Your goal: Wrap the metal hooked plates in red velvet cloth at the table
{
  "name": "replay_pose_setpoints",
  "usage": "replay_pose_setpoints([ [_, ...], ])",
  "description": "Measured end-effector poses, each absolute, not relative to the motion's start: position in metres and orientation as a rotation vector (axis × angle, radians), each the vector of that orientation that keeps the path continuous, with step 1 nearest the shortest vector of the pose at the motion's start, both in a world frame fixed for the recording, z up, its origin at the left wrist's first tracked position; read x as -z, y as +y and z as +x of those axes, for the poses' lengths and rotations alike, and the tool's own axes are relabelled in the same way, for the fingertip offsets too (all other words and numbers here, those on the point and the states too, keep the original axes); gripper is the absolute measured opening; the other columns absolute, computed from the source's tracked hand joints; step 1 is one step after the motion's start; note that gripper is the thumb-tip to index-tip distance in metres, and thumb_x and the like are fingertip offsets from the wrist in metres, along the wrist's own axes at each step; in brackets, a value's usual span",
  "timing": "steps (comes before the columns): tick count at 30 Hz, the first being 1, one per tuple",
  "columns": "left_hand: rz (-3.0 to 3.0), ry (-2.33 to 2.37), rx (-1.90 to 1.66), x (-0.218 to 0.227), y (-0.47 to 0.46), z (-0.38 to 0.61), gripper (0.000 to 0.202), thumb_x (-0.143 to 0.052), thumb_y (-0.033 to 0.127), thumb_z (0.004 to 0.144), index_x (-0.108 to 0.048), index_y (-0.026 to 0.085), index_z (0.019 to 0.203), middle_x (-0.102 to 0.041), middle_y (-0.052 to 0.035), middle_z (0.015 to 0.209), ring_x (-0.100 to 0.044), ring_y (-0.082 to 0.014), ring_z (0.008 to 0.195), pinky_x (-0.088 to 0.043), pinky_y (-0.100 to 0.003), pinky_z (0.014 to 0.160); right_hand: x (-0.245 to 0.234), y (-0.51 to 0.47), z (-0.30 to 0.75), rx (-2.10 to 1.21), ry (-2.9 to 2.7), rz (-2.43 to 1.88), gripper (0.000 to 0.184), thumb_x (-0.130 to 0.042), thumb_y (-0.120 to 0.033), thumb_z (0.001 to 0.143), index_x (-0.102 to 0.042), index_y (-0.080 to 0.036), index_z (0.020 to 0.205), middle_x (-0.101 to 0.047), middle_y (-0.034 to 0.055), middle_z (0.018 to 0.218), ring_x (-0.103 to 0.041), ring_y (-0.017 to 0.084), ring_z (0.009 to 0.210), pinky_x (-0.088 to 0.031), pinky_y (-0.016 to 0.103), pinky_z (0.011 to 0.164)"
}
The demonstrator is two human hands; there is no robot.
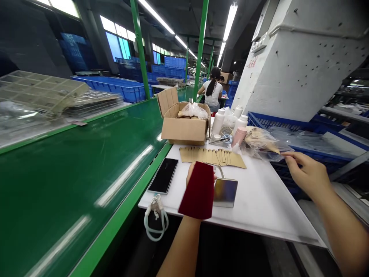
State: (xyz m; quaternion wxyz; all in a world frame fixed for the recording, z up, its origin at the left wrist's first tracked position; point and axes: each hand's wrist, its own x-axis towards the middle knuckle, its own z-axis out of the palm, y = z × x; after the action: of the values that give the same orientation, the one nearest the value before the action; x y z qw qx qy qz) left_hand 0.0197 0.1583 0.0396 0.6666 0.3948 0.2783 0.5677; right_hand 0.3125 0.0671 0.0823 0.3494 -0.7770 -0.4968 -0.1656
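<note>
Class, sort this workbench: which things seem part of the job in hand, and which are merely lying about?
Probably in the job:
dark red panel, held in the left hand
clear plastic bag, at the right hand
row of gold-coloured cards

Probably just lying about:
smartphone
pale blue strap
pink bottle

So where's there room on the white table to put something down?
The biggest bare patch of white tabletop lies between the shiny flat plate and the right edge. A smaller gap shows between the black-screened phone and maroon velvety piece. The back is crowded: brown cardboard box, white plastic bottles, overlapping gold cards.
</note>
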Motion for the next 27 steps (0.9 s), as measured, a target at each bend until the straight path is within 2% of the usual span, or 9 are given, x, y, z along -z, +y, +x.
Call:
replay_pose_setpoints([
  [3, 1.304, 0.782, -1.559, -0.049, 0.138, 0.026, 0.024, -0.07, 0.025, 0.072, -0.063, 0.02, 0.094, -0.066, -0.0041, 0.081, -0.061, -0.0162, 0.072, -0.05, -0.028, 0.068, -0.089, 0.018, 0.209, 0.279, -1.334, -1.736, 0.025, -0.05, -0.042, 0.087, -0.066, -0.023, 0.087, -0.067, 0.0058, 0.091, -0.061, 0.022, 0.089, -0.044, 0.032, 0.08],
  [6, 1.633, 0.762, -1.676, -0.055, 0.119, 0.027, 0.025, -0.068, 0.02, 0.073, -0.064, 0.02, 0.098, -0.067, -0.0056, 0.087, -0.061, -0.0172, 0.078, -0.048, -0.029, 0.075, -0.078, -0.002, 0.139, 0.083, -1.334, -1.587, 0.034, -0.057, -0.055, 0.081, -0.06, -0.024, 0.094, -0.063, 0.0069, 0.096, -0.058, 0.025, 0.094, -0.045, 0.036, 0.082],
  [8, 1.706, 0.734, -1.67, -0.058, 0.109, 0.024, 0.024, -0.067, 0.019, 0.074, -0.064, 0.02, 0.098, -0.067, -0.0067, 0.089, -0.061, -0.0179, 0.08, -0.048, -0.029, 0.076, -0.069, -0.005, 0.12, 0.053, -1.282, -1.581, 0.035, -0.061, -0.054, 0.078, -0.059, -0.022, 0.094, -0.062, 0.0066, 0.094, -0.057, 0.025, 0.092, -0.045, 0.037, 0.081],
  [10, 1.72, 0.705, -1.638, -0.061, 0.101, 0.019, 0.024, -0.067, 0.019, 0.074, -0.063, 0.02, 0.099, -0.067, -0.0067, 0.089, -0.061, -0.018, 0.079, -0.048, -0.03, 0.077, -0.062, -0.006, 0.12, -0.031, -1.239, -1.585, 0.027, -0.061, -0.048, 0.08, -0.059, -0.022, 0.087, -0.061, 0.0051, 0.09, -0.056, 0.023, 0.087, -0.044, 0.035, 0.08],
  [14, 1.537, 0.574, -1.364, -0.07, 0.092, 0.007, 0.032, -0.065, 0.021, 0.075, -0.054, 0.02, 0.105, -0.062, -0.0032, 0.083, -0.058, -0.0139, 0.072, -0.047, -0.025, 0.067, -0.052, -0.014, 0.142, -0.484, -1.173, -1.464, 0.024, -0.057, -0.043, 0.085, -0.057, -0.02, 0.077, -0.061, 0.0035, 0.082, -0.055, 0.019, 0.08, -0.045, 0.029, 0.074],
  [18, 1.182, 0.403, -0.888, -0.075, 0.091, 0.004, 0.044, -0.068, 0.022, 0.068, -0.051, 0.018, 0.108, -0.054, 0.0021, 0.071, -0.048, -0.0087, 0.058, -0.041, -0.02, 0.055, -0.042, -0.019, 0.162, -0.816, -1.057, -1.32, 0.033, -0.068, -0.049, 0.075, -0.059, -0.019, 0.087, -0.064, 0.0049, 0.089, -0.058, 0.02, 0.085, -0.047, 0.029, 0.075],
  [21, 0.95, 0.393, -0.814, -0.073, 0.091, 0.007, 0.049, -0.07, 0.022, 0.061, -0.051, 0.017, 0.106, -0.049, 0.0042, 0.069, -0.044, -0.0066, 0.054, -0.039, -0.018, 0.052, -0.035, -0.018, 0.171, -0.953, -1.008, -1.184, 0.052, -0.073, -0.059, 0.065, -0.059, -0.021, 0.098, -0.065, 0.0073, 0.1, -0.06, 0.024, 0.093, -0.048, 0.033, 0.079],
  [24, 0.767, 0.468, -1.003, -0.069, 0.088, 0.009, 0.046, -0.068, 0.021, 0.061, -0.048, 0.016, 0.102, -0.046, 0.0056, 0.069, -0.042, -0.0052, 0.054, -0.036, -0.017, 0.052, -0.031, -0.022, 0.169, -0.788, -0.909, -1.16, 0.063, -0.064, -0.071, 0.065, -0.058, -0.021, 0.103, -0.062, 0.011, 0.112, -0.059, 0.028, 0.103, -0.046, 0.039, 0.085],
  [27, 0.838, 0.542, -1.201, -0.066, 0.079, 0.01, 0.041, -0.064, 0.02, 0.069, -0.045, 0.019, 0.105, -0.045, 0.0059, 0.07, -0.043, -0.0062, 0.056, -0.037, -0.017, 0.054, -0.037, -0.034, 0.147, -0.197, -0.902, -1.394, 0.044, -0.062, -0.06, 0.075, -0.059, -0.022, 0.097, -0.063, 0.0098, 0.102, -0.058, 0.027, 0.1, -0.041, 0.041, 0.088],
])
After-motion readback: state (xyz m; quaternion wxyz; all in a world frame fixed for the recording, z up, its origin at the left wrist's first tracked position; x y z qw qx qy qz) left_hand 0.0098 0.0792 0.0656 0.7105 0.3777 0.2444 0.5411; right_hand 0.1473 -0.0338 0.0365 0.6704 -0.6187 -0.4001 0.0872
